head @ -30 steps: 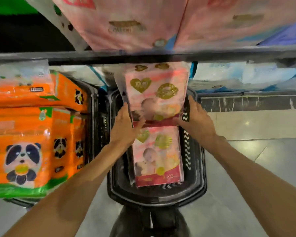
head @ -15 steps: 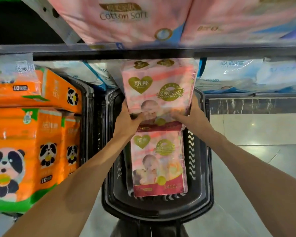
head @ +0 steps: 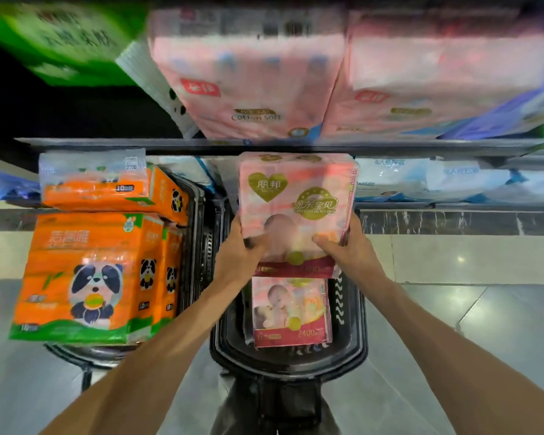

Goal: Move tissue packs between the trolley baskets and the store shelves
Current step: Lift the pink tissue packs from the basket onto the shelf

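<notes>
Left hand and right hand grip a pink plastic-wrapped tissue pack, fingers curled round its near edge, above the black trolley basket.

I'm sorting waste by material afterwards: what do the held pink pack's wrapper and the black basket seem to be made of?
Pink pack: looks like thin glossy plastic film, judging by the sheen and a crimped seam along its right edge.
Black basket: seems moulded hard plastic, semi-gloss, with wavy cut-out slots in its wall and a thick rolled rim.

We have one head view only: it looks forward and steeply down from close above the basket, both forearms reaching in from below, the shelf edge across the upper frame.
</notes>
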Motion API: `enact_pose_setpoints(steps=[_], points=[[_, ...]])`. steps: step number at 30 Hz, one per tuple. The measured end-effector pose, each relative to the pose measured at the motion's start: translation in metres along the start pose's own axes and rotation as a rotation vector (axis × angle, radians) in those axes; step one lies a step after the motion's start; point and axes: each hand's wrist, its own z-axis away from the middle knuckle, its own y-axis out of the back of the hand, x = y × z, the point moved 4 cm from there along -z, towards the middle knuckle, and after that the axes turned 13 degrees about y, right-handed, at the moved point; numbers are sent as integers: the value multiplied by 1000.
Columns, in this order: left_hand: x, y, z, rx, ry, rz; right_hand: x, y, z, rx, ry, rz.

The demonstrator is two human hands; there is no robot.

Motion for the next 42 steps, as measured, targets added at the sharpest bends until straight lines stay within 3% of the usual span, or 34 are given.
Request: enact_pose_setpoints(steps=[12, 26, 36, 42], points=[[103, 126, 182, 112, -122, 57, -210, 61, 103, -18, 170, 98], [240, 230, 338, 317, -404, 95, -418, 157, 171, 61, 479, 167], [356, 311, 396, 526, -610, 55, -558, 219, 164, 180, 709, 256], [415, 352, 397, 591, -663, 90, -626, 247, 144, 269, 752, 368]])
